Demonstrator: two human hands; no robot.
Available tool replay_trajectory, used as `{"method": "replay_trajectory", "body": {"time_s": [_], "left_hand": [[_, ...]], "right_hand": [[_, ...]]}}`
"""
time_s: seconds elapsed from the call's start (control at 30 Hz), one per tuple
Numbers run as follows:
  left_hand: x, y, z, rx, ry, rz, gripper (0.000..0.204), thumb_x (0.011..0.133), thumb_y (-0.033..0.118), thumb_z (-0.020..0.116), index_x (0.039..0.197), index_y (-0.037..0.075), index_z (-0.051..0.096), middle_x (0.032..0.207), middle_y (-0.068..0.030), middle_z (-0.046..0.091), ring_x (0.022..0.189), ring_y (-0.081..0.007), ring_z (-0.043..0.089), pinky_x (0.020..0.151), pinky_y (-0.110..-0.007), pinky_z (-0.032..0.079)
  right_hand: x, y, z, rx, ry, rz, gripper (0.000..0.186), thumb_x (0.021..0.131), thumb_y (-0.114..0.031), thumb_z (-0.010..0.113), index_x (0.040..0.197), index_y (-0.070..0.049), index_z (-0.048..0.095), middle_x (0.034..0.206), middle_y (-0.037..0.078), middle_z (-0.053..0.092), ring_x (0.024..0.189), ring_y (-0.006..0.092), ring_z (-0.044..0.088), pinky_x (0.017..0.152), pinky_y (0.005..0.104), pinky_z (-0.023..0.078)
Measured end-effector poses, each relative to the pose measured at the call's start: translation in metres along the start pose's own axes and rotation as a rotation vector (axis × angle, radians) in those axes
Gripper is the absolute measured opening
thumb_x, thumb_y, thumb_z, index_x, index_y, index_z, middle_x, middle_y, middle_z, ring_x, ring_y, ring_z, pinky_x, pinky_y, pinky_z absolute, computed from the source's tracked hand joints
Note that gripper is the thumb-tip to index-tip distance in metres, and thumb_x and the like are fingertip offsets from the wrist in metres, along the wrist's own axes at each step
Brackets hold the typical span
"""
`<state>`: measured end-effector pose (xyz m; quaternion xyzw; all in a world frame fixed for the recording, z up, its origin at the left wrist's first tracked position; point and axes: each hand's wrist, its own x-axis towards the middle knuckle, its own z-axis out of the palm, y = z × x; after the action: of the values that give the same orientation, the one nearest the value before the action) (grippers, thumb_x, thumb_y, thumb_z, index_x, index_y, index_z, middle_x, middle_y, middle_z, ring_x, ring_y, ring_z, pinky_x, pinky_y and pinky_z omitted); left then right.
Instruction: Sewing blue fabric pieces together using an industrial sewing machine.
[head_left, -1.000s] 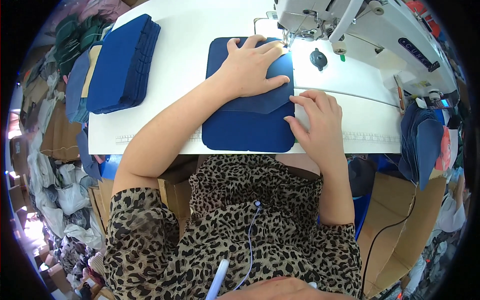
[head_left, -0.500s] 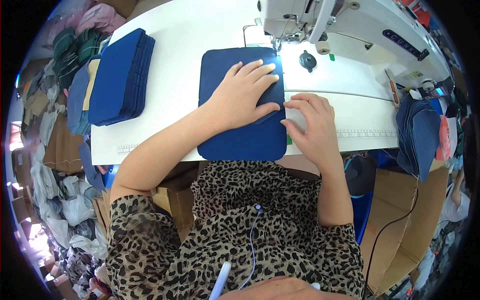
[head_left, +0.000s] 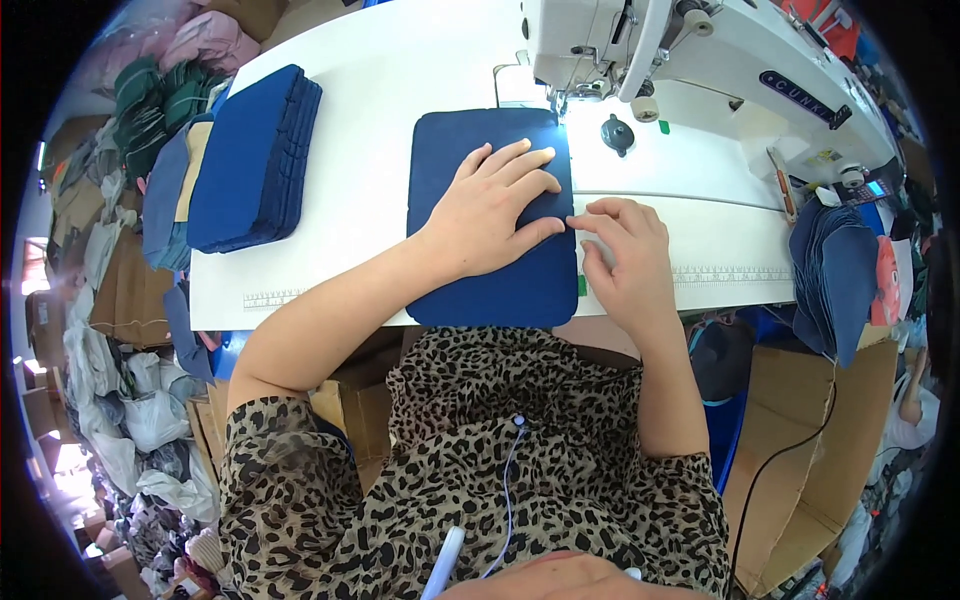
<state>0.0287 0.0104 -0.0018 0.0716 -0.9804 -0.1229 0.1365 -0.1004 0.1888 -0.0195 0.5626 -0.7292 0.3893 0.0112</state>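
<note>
The left hand [head_left: 497, 205] rests with its fingers spread, gripping nothing, on one dark-blue fabric panel [head_left: 490, 290], a flat rectangle with rounded corners lying at the table's [head_left: 360, 150] near edge. The right hand [head_left: 630, 255], thumb and forefinger parted, is at the panel's right side; whether a fingertip touches it is hard to tell. One sewing machine [head_left: 730, 65] stands toward the far right corner, one black disc [head_left: 617, 135] below it; one stack of blue panels [head_left: 245, 160] lies by the left edge.

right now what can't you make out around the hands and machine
Middle of the blue panel: head view, under the left hand.
Top of the machine: head view, cut off by the upper edge.
Needle tip: head view, too small, in glare.
</note>
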Motion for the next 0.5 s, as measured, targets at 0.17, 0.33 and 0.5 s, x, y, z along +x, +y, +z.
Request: {"method": "replay_trajectory", "body": {"time_s": [0.17, 0.33, 0.5], "left_hand": [[0.0, 0.003, -0.002, -0.013, -0.019, 0.006, 0.043, 0.086, 0.034, 0.073, 0.121, 0.013, 0.06, 0.147, -0.0122, 0.05, 0.143, -0.0332, 0.039, 0.117, -0.055, 0.028], [0.009, -0.008, 0.002, 0.032, 0.031, 0.014, 0.045, 0.085, 0.034, 0.073, 0.124, 0.015, 0.059, 0.145, -0.0108, 0.052, 0.141, -0.0319, 0.042, 0.117, -0.054, 0.03], [0.026, -0.029, 0.006, 0.062, 0.032, 0.008, 0.047, 0.086, 0.036, 0.072, 0.126, 0.017, 0.058, 0.145, -0.009, 0.053, 0.141, -0.0312, 0.043, 0.116, -0.053, 0.031]], "right_hand": [[-0.002, -0.002, 0.001, -0.068, -0.009, -0.008, 0.028, 0.078, -0.003, 0.065, 0.104, -0.012, 0.071, 0.11, 0.006, 0.062, 0.105, 0.0268, 0.057, 0.093, 0.0424, 0.042], [0.008, -0.003, 0.005, -0.175, 0.033, -0.024, 0.029, 0.078, -0.004, 0.066, 0.105, -0.014, 0.071, 0.106, 0.005, 0.06, 0.102, 0.0258, 0.057, 0.089, 0.0419, 0.042], [0.03, 0.005, 0.009, -0.233, -0.001, -0.006, 0.028, 0.079, -0.005, 0.066, 0.104, -0.016, 0.071, 0.101, 0.002, 0.056, 0.096, 0.0231, 0.056, 0.086, 0.0412, 0.042]]}}
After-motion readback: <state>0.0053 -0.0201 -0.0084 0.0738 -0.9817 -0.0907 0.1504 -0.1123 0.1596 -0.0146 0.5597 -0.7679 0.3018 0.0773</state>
